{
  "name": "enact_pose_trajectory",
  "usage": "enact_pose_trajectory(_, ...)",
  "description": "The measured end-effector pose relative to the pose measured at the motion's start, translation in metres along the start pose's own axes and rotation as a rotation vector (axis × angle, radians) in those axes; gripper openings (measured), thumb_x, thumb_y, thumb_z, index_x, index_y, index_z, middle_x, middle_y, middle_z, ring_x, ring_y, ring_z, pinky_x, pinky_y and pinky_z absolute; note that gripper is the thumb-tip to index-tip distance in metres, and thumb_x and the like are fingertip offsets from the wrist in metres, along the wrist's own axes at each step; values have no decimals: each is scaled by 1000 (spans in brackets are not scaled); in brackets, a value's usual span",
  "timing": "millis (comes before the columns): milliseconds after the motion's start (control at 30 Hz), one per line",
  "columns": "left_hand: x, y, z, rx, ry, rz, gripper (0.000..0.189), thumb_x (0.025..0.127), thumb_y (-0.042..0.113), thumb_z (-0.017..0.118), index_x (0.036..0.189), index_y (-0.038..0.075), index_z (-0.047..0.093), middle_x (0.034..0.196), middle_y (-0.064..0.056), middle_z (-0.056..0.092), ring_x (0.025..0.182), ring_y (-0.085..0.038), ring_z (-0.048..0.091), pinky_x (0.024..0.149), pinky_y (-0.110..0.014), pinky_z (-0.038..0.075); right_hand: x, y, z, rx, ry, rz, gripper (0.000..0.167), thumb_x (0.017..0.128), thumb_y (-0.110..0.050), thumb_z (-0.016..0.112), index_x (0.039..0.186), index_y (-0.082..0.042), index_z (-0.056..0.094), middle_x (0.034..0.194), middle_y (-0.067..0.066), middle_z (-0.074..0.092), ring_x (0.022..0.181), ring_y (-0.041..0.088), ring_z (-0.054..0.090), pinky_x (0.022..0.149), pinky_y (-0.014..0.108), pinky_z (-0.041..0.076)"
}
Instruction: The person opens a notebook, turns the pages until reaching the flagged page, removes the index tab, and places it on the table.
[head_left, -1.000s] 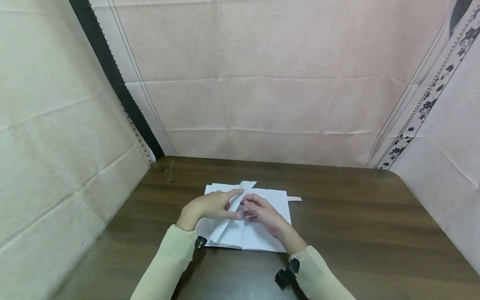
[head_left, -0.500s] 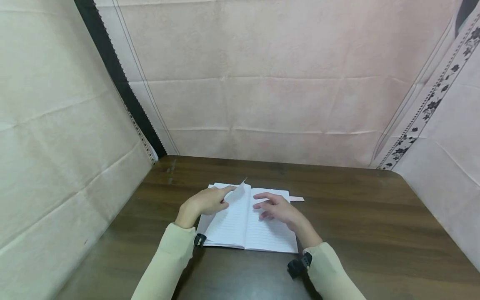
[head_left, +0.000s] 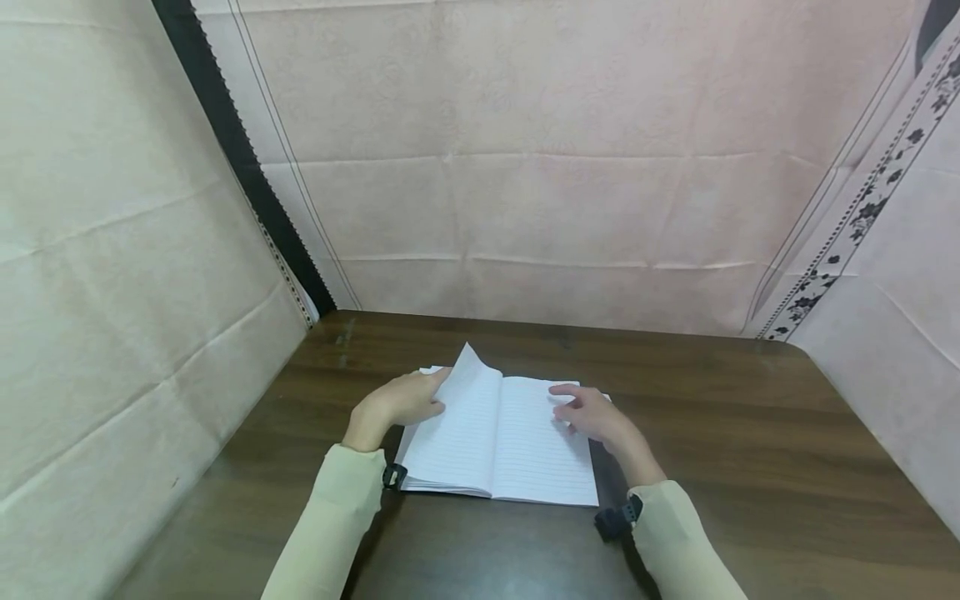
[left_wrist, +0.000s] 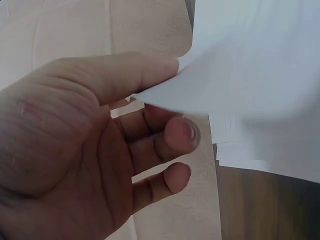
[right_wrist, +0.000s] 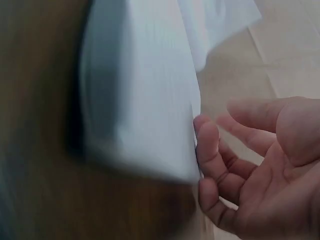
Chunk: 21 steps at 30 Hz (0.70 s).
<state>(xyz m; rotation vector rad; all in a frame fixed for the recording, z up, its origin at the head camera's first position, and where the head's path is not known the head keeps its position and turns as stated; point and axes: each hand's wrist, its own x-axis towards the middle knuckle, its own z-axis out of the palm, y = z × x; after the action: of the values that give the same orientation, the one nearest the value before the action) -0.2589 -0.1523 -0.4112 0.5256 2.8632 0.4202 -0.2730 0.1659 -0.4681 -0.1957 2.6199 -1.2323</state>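
A lined notebook [head_left: 544, 450] lies spread on the table, its pages white. My left hand [head_left: 401, 403] pinches a notebook page [head_left: 467, 417] near its far outer corner; the page curves upward, its tip raised. In the left wrist view the thumb of my left hand [left_wrist: 95, 130] lies on the paper, a finger is partly hidden behind it, and the other fingers curl loosely below. Over the right page's outer edge is my right hand [head_left: 596, 414], fingers loosely bent. The right wrist view has the fingertips of my right hand [right_wrist: 260, 165] right at the notebook's edge, holding nothing.
The brown wooden table [head_left: 712, 433] extends around the notebook on all sides. Pale creased cloth [head_left: 540, 208] hangs behind the table and along both sides. Each wrist carries a small black camera; the right wrist camera [head_left: 615, 522] hangs low over the tabletop.
My left hand has drawn the page over to the left, and it now lies across the left side with its corner up. My right hand has moved right, away from the middle.
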Motion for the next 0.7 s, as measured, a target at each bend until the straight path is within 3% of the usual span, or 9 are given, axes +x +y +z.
enact_pose_trajectory(100,1,0,1,-6,-19,-18,65,101,18,61,156,5,31,154,-18,42,140,-37,41,110,-54,36,-2,8,-9,-50,9,25,49,99,-28,63,145,-14,53,138,21,55,115,38,59,96,59,46)
enact_pose_trajectory(200,2,-1,1,-7,-25,-26,68,100,18,62,157,5,28,151,-19,46,133,-35,50,109,-54,39,-4,12,-14,-128,24,37,56,97,-31,65,147,-11,50,148,25,46,130,48,47,102,69,35)
enact_pose_trajectory(300,3,-1,2,-35,-44,-51,78,99,16,62,161,7,14,127,-21,63,90,-26,66,92,-46,51,-5,15,-16,-202,38,42,64,94,-34,69,149,-10,47,152,24,42,136,50,38,105,75,22)
enact_pose_trajectory(367,3,-1,3,-71,-55,-73,87,99,14,62,161,8,1,103,-20,67,61,-19,54,72,-39,51,-6,16,-15,-233,46,45,69,92,-35,71,151,-11,45,153,22,42,137,50,36,106,76,16)
enact_pose_trajectory(433,4,-1,4,-108,-61,-97,95,99,12,61,160,11,-11,85,-17,62,48,-16,39,57,-34,42,-7,16,-14,-246,51,42,73,91,-34,74,152,-11,42,153,21,42,138,50,35,107,76,12)
enact_pose_trajectory(567,5,-3,5,-127,-46,-114,102,98,10,62,158,17,-20,83,-15,59,47,-15,36,53,-32,38,-8,14,-10,-290,68,33,76,90,-34,75,153,-8,41,152,22,43,138,49,36,108,75,12)
enact_pose_trajectory(700,5,-5,5,-88,-81,-119,99,97,7,62,160,23,-12,72,-8,52,50,-15,36,54,-31,38,-9,8,-6,-340,85,38,73,90,-34,75,151,-9,44,151,23,44,137,49,39,108,73,16)
